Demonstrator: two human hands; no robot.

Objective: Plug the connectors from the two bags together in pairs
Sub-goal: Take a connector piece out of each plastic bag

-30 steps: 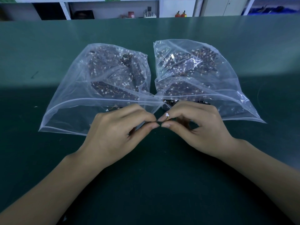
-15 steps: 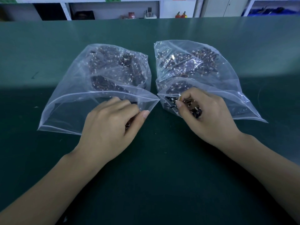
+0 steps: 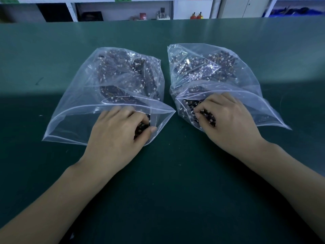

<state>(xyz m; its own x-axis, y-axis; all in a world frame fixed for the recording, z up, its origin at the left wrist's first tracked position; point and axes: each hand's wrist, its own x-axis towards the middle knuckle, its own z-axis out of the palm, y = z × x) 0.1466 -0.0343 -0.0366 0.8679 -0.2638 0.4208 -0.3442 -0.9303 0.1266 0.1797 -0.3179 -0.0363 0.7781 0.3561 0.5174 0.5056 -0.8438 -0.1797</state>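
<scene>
**Both hands inside the bags, picking the next pair**

Left hand [image 3: 116, 131] is inside the open mouth of the left bag [image 3: 73, 110], and its fingers are curled around a small dark bunch of connectors [image 3: 142, 127] near the bag's right corner; we judge that it is grasping one or several, but how many we cannot tell. Our right hand [image 3: 228, 120] reaches into the mouth of the right bag [image 3: 260, 103], and its fingertips [image 3: 197, 115] pinch at the dark wired connectors [image 3: 209, 118] that lie just at the opening. Whether one piece is already separated from the pile is hidden.

Both bags lie side by side on the green surface [image 3: 167, 182], their near corners almost touching, the mouths turned to us. Each one holds a large heap of dark wires with small white plugs [image 3: 202, 67], mostly at the far end.

About the progress: we see no joined pair put aside anywhere on the surface, and both bags look very full. So we judge that most of the task is left. The step in hand is to take one connector from each bag; after this they must be brought together between the bags and pushed into each other.
</scene>
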